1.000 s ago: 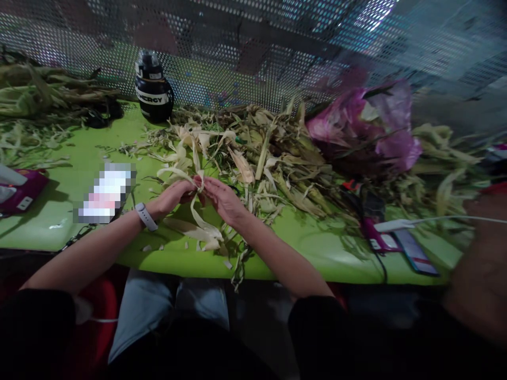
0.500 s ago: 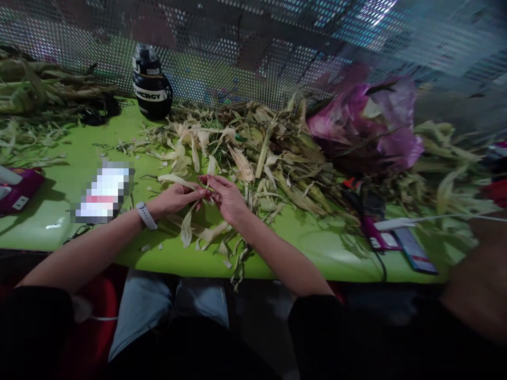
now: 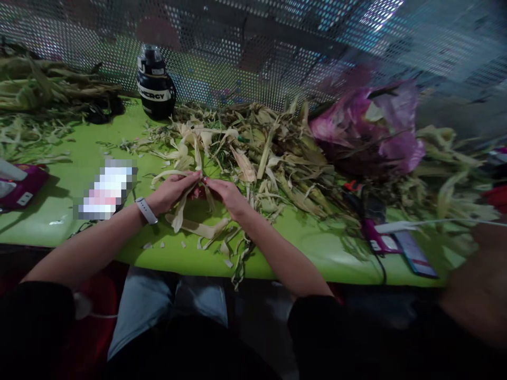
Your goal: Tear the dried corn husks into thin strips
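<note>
My left hand, with a white watch band on the wrist, is closed at the fingertips on pale corn husk strips. From the other side, my right hand meets it, its thumb and fingers pinched on the same husk. The strips fan out above and below my fingertips, and one curls left over my left hand. Something reddish shows under the fingers, too small to name. Below the hands a wide husk piece lies on the green table.
Beyond my hands spreads a heap of dry corn husks. Behind stands a black bottle; a pink plastic bag sits to its right. A blurred phone lies left, another phone right. A person's arm shows at far right.
My fingertips have drawn closer together, and my right hand has flattened and lowered a little. The husk strips have shifted between the fingers. The view has moved slightly.
</note>
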A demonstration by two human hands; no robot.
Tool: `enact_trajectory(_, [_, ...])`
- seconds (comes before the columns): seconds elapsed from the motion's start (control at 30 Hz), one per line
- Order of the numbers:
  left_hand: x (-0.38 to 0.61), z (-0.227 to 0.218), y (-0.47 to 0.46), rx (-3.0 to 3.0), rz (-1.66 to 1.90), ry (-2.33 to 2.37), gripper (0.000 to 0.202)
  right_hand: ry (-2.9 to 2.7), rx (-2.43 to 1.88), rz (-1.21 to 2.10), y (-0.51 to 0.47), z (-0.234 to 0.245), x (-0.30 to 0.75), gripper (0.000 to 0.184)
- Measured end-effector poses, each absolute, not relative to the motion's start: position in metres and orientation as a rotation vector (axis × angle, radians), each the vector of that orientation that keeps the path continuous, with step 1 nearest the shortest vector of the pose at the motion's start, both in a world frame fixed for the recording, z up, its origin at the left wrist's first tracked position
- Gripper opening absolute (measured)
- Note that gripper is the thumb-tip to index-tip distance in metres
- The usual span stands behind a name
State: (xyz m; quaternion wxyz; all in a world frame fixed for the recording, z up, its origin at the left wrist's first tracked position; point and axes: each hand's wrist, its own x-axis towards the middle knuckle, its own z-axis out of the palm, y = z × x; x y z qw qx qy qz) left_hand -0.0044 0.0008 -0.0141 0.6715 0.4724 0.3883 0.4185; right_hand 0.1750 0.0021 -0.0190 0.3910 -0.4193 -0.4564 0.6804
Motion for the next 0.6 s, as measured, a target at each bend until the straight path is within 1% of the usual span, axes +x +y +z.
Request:
enact_trajectory(0.17, [-0.007, -0.014, 0.006, 1.111, 1.007, 0.837, 0.027, -1.425, -1.017, 1.622, 0.000, -0.019, 0.176, 0.032])
enact_trajectory(0.3, [-0.008, -0.014, 0.006, 1.183, 1.014, 0.846, 0.028, -1.548, -0.954, 1.544, 0.006, -0.020, 0.179, 0.031])
enact_trajectory(0.43, [-0.010, -0.014, 0.007, 1.237, 1.014, 0.916, 0.029, -1.621, -1.009, 1.498, 0.011, -0.022, 0.182, 0.030])
enact_trajectory(0.5, [-0.012, -0.013, 0.006, 1.333, 0.973, 0.968, 0.029, -1.690, -1.064, 1.313, 0.010, -0.020, 0.183, 0.028])
enact_trajectory(0.57, [-0.012, -0.012, 0.004, 1.454, 0.858, 1.007, 0.029, -1.754, -1.072, 0.913, 0.005, -0.016, 0.185, 0.024])
enact_trajectory(0.6, [-0.011, -0.011, 0.001, 1.509, 0.762, 1.001, 0.028, -1.774, -1.047, 0.679, 0.003, -0.013, 0.185, 0.025])
